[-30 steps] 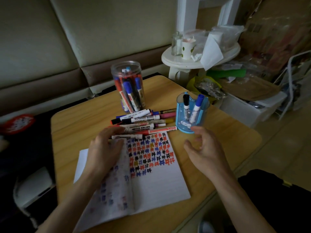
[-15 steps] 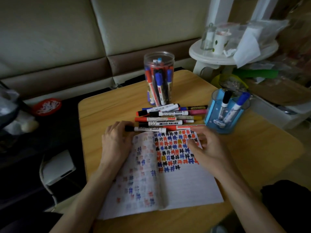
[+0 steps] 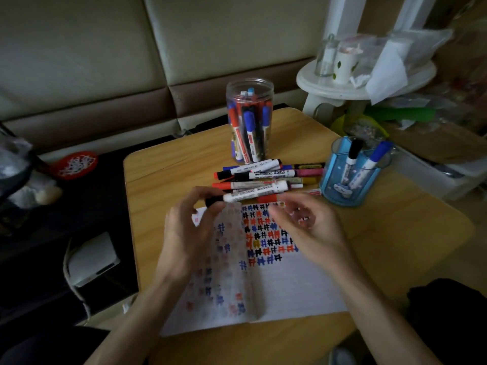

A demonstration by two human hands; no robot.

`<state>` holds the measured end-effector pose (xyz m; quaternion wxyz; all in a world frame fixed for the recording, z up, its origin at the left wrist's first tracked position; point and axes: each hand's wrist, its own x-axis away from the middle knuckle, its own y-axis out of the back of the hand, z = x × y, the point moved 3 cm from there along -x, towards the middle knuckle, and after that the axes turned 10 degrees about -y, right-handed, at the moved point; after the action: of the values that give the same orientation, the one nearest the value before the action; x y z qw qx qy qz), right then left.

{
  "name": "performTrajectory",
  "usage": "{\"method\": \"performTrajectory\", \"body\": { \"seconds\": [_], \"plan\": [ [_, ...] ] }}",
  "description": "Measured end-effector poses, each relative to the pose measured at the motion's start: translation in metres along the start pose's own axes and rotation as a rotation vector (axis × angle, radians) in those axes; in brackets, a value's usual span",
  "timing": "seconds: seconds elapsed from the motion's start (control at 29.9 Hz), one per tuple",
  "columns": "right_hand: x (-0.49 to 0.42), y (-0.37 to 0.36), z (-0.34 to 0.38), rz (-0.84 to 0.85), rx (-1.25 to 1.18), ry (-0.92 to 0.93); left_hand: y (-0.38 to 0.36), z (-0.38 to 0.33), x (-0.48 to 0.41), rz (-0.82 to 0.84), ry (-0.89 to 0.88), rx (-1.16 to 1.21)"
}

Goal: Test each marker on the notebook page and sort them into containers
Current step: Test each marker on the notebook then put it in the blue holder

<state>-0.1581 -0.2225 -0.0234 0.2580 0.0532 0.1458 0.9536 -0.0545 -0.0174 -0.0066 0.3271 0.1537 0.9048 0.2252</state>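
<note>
The open notebook [image 3: 290, 285] lies on the wooden table [image 3: 395, 233], its right page filled at the top with coloured hash marks. My left hand [image 3: 184, 233] pinches a white marker with a black cap [image 3: 253, 192] near the cap end and holds it level above the notebook's top edge. My right hand [image 3: 305, 225] hovers blurred over the marked page, fingers loosely curled, just below the marker's other end; nothing shows in it. Several loose markers [image 3: 266, 175] lie piled behind. A clear jar [image 3: 249, 122] holds several markers. Two markers stand in the blue holder [image 3: 350, 177].
A white round side table [image 3: 342, 85] with a cup, a glass and papers stands at the back right. A sofa back runs behind. Left of the table are a red dish [image 3: 76, 163] and a white box [image 3: 92, 259] with a cord.
My left hand has lifted the black-capped marker off the table above the notebook. My right hand has risen from the page toward the marker's far end.
</note>
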Motion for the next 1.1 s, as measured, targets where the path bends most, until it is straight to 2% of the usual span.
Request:
{"method": "performTrajectory", "body": {
  "seconds": [0.07, 0.17, 0.23, 0.37, 0.47, 0.57, 0.7, 0.94, 1.1],
  "plan": [
    [0.009, -0.009, 0.006, 0.085, -0.179, -0.033, -0.009, -0.020, 0.011, 0.093, -0.006, 0.071],
    [0.020, -0.015, 0.009, 0.042, -0.298, -0.045, -0.020, -0.036, 0.026, 0.206, -0.004, 0.173],
    [0.027, -0.017, 0.010, 0.043, -0.320, -0.048, -0.021, -0.038, 0.031, 0.244, -0.004, 0.202],
    [0.033, -0.006, 0.015, 0.070, -0.328, -0.047, -0.022, -0.040, 0.029, 0.291, -0.075, 0.101],
    [0.039, -0.002, 0.017, 0.081, -0.310, -0.027, -0.026, -0.043, 0.028, 0.355, -0.070, 0.145],
    [0.044, 0.012, 0.017, 0.019, -0.342, -0.064, -0.016, -0.033, 0.026, 0.420, -0.059, 0.151],
    [0.041, 0.047, 0.017, -0.138, -0.414, -0.070, 0.002, -0.015, 0.028, 0.379, 0.022, 0.173],
    [0.043, 0.026, -0.004, -0.031, -0.298, -0.127, -0.007, -0.018, 0.037, 0.303, 0.007, 0.154],
    [0.045, 0.020, -0.020, -0.067, -0.202, -0.130, -0.011, -0.025, 0.039, 0.314, 0.036, 0.189]
  ]
}}
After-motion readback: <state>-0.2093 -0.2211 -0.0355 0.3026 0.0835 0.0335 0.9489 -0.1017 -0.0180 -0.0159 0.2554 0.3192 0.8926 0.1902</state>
